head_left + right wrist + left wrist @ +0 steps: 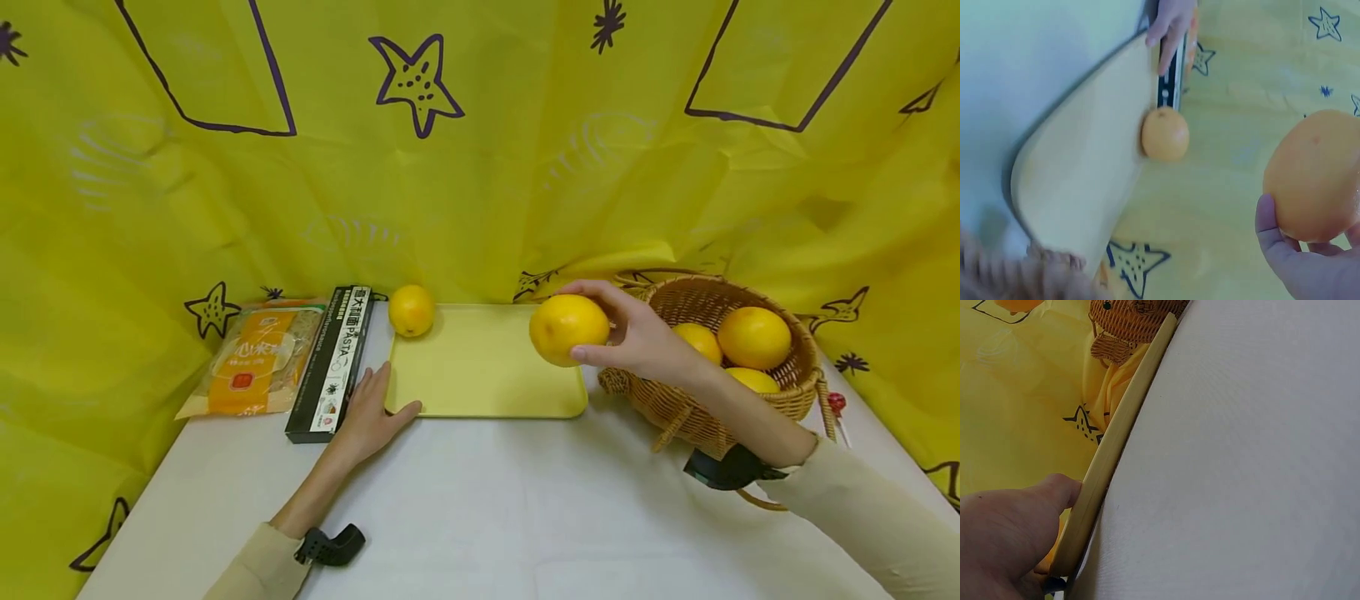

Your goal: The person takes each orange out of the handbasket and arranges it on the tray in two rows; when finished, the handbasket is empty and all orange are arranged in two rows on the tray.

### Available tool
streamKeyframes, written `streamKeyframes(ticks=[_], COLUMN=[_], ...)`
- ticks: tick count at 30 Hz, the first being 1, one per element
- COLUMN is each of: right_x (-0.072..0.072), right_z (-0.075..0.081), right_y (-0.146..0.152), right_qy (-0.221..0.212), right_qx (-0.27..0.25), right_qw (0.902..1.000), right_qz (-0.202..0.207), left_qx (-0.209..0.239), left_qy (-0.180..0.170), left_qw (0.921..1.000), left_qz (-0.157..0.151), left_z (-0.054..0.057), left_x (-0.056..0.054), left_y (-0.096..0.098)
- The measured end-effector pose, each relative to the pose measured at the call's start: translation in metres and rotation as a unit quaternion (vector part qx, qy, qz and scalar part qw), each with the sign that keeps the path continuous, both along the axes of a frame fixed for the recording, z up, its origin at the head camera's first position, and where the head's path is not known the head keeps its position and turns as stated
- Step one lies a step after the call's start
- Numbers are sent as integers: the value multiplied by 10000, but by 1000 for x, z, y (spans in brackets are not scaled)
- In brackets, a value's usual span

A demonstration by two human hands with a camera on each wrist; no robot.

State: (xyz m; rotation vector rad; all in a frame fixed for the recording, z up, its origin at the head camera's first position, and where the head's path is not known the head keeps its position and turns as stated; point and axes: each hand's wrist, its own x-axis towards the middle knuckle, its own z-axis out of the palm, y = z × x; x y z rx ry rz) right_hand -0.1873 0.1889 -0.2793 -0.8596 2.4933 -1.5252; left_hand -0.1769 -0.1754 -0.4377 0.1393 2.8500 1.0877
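Note:
My right hand [637,333] grips an orange [568,330] between thumb and fingers, held up over the right end of a pale yellow tray [480,375]. The same orange [1316,175] fills the right side of the right wrist view. A second orange [411,311] sits at the tray's back left corner. At the front left corner my left hand [371,417] rests with fingers extended, the thumb touching the tray's edge. In the left wrist view that thumb lies against the tray's rim [1116,440].
Right of the tray stands a wicker basket [806,358] with several oranges in it. A black pasta box [330,367] and an orange-labelled food packet [255,358] lie on the left. A red lollipop [837,402] is beyond the basket. Yellow patterned cloth [480,183] hangs behind.

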Motion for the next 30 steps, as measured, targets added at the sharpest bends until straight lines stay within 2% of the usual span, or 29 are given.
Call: streamKeyframes(ticks=[6, 12, 21, 26, 30], right_x=[1, -2, -10, -18, -27], right_z=[-7, -18, -33, -42, -49], right_y=[-19, -35, -53, -61, -67], right_qy=[-266, -485, -1132, -1372, -1689], right_qx=[-117, -214, -394, -330, -915], right_qw=[9995, 9976, 9886, 9817, 9752], right_qz=[-120, -449, -917, -1275, -1097], left_qx=[-24, 47, -29, -22, -32], left_qy=[-23, 34, 65, 26, 19], left_qw=[10000, 10000, 10000, 10000, 10000], left_qz=[11, -3, 6, -19, 13], left_z=[0, 1, 1, 1, 1], left_x=[0, 2, -1, -1, 1], left_y=[-1, -1, -1, 0, 0])
